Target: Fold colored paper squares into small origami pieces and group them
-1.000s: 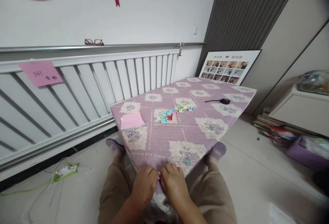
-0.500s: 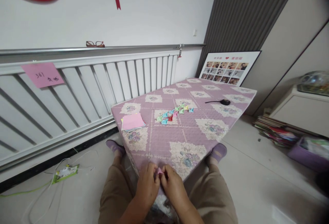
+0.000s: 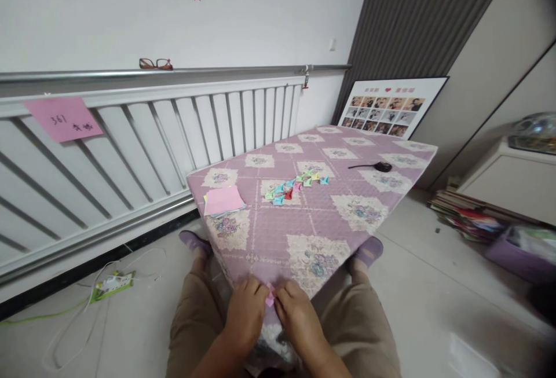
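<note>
Left of centre, a loose stack of coloured paper (image 3: 224, 200) lies near the edge of the surface (image 3: 278, 242), pink sheet uppermost, probably set there to be within reach yet clear of my work. At lower centre, my left hand (image 3: 248, 307) pinches one side of a small pink paper (image 3: 270, 295), and my right hand (image 3: 297, 311) pinches the other, likely to keep it steady. Above, mid-frame, small folded pieces (image 3: 296, 185) in several colours form a slanting cluster, seemingly grouped away from my hands. Further right, a black object (image 3: 383, 167) with a thin tail lies well apart. Compared with half a second ago, the pink paper shows broader and reaches lower between my hands, while the stack and cluster stay put
</note>
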Demonstrator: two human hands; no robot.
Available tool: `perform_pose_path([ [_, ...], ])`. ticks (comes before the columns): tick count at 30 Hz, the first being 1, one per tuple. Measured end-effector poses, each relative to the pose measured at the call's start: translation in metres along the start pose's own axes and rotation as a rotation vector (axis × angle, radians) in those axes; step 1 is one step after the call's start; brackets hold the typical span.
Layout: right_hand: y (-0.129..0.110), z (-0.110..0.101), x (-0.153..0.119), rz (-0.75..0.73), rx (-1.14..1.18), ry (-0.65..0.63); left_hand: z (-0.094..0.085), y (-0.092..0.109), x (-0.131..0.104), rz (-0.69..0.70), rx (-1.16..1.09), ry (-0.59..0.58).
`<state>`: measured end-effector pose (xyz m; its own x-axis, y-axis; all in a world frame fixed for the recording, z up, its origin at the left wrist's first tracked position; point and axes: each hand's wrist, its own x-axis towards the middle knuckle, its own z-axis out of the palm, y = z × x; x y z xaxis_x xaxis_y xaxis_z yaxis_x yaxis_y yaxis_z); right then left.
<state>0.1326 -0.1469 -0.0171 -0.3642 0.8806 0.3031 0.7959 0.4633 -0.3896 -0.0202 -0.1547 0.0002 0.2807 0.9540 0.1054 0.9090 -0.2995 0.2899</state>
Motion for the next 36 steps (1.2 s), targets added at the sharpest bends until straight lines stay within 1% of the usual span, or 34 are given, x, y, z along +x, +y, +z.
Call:
perform_pose_path([
  [4,0.001,0.001,-0.005,-0.048,-0.047,-0.005,0.005,-0.006,-0.006,0.06,0.084,-0.041],
  [8,-0.002,-0.003,-0.01,-0.063,-0.064,-0.024,0.008,-0.008,-0.015,0.101,0.125,-0.096],
  [11,-0.003,-0.007,-0.011,-0.06,-0.033,-0.02,0.008,-0.006,-0.022,0.121,0.149,-0.098],
  [13,-0.003,-0.009,-0.008,-0.028,0.011,-0.027,0.007,-0.005,-0.024,0.145,0.166,-0.097],
  [16,-0.003,-0.012,0.005,0.065,0.056,-0.041,0.006,-0.005,-0.026,0.189,0.19,-0.104],
  [18,-0.004,-0.015,0.015,0.129,0.056,-0.055,0.008,-0.005,-0.027,0.208,0.195,-0.102],
  [20,-0.006,-0.018,0.024,0.162,0.046,-0.084,0.012,-0.007,-0.03,0.207,0.194,-0.085],
  [24,-0.009,-0.022,0.03,0.177,0.057,-0.119,0.024,-0.009,-0.039,0.168,0.19,-0.042],
  [27,-0.009,-0.022,0.028,0.188,0.062,-0.11,0.023,-0.011,-0.04,0.144,0.117,-0.03],
  [29,-0.008,-0.021,0.027,0.193,0.061,-0.105,0.016,-0.011,-0.036,0.111,0.003,-0.04],
  [31,-0.008,-0.02,0.026,0.188,0.061,-0.101,0.005,-0.009,-0.027,0.043,-0.126,-0.057],
  [32,-0.008,-0.02,0.026,0.186,0.061,-0.099,-0.001,-0.009,-0.022,-0.014,-0.171,-0.054],
  [34,-0.008,-0.02,0.025,0.182,0.063,-0.096,-0.01,-0.006,-0.011,-0.11,-0.224,-0.049],
  [36,-0.006,-0.019,0.023,0.172,0.069,-0.09,-0.015,-0.004,-0.001,-0.174,-0.232,-0.072],
])
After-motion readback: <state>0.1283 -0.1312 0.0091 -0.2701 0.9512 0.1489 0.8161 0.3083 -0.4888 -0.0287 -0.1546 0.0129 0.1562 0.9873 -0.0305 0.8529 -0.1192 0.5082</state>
